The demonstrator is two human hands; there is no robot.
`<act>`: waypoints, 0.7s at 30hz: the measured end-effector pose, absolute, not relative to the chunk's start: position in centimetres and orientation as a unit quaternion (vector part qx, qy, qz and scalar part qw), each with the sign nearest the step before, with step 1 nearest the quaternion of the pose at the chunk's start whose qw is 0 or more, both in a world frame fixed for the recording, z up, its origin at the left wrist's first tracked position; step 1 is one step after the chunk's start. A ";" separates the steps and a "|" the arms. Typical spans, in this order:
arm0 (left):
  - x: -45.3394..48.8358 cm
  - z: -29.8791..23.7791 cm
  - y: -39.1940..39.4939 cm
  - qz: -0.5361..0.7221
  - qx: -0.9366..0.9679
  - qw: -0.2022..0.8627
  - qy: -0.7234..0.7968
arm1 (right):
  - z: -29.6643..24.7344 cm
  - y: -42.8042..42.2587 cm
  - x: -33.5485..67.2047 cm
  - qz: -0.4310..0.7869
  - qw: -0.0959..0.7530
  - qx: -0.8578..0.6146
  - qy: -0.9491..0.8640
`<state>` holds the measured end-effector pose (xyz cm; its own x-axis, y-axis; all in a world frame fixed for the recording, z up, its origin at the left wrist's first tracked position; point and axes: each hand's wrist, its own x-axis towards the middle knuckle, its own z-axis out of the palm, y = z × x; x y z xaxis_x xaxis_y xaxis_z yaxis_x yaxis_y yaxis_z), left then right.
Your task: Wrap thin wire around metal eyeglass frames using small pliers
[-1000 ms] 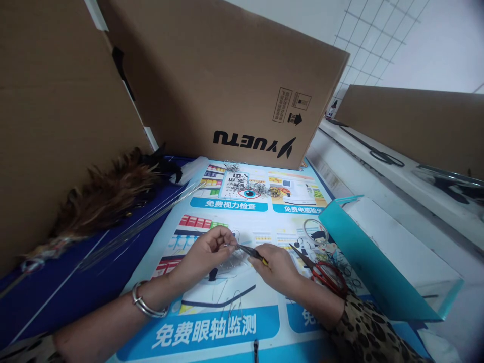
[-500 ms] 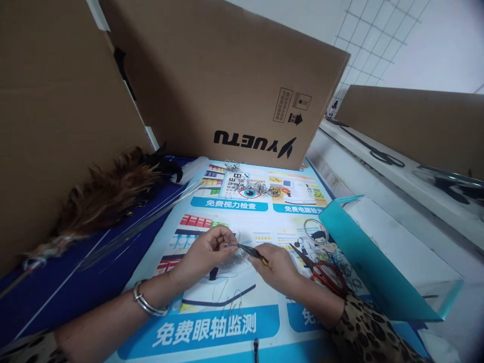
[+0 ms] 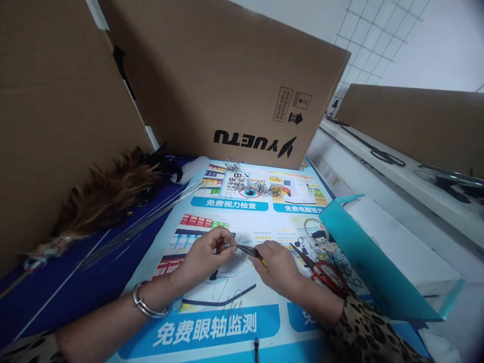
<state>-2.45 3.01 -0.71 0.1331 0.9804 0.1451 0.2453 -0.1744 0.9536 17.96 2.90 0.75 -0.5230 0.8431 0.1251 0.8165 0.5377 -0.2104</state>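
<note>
My left hand [image 3: 206, 254] is closed in a pinch on a thin piece of silver wire [image 3: 229, 245] just above the printed poster [image 3: 227, 327]. My right hand [image 3: 278, 264] grips small pliers [image 3: 249, 250] with a yellow handle, and their dark tips meet the wire at my left fingertips. Both hands hover over the middle of the poster. A silver bangle [image 3: 143, 305] is on my left wrist. Bent wire loops [image 3: 234, 297] lie on the poster below my hands.
Red-handled scissors [image 3: 325, 272] lie right of my right hand, beside a teal tray [image 3: 363, 262]. A feather duster [image 3: 102, 199] and long wires [image 3: 139, 227] lie at the left. Cardboard boxes [image 3: 227, 75] wall the back and left. Small metal pieces [image 3: 264, 189] sit near the far box.
Almost nothing differs; my hands have shifted very slightly to the left while keeping the same hold on the wire and the pliers.
</note>
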 end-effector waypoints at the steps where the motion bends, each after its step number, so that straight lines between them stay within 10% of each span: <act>1: -2.4 -0.6 3.0 0.439 0.631 0.407 0.494 | 0.8 2.9 17.9 0.049 0.102 -0.478 -0.871; 21: -2.5 -0.4 2.6 0.374 0.697 0.258 0.555 | 1.1 2.8 17.7 0.023 0.064 -0.486 -0.871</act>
<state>-2.46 2.61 -0.38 0.1040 0.9665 0.2347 0.5794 -0.2507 0.7755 17.70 2.79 1.08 -0.5199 0.8495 0.0896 0.8437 0.5271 -0.1017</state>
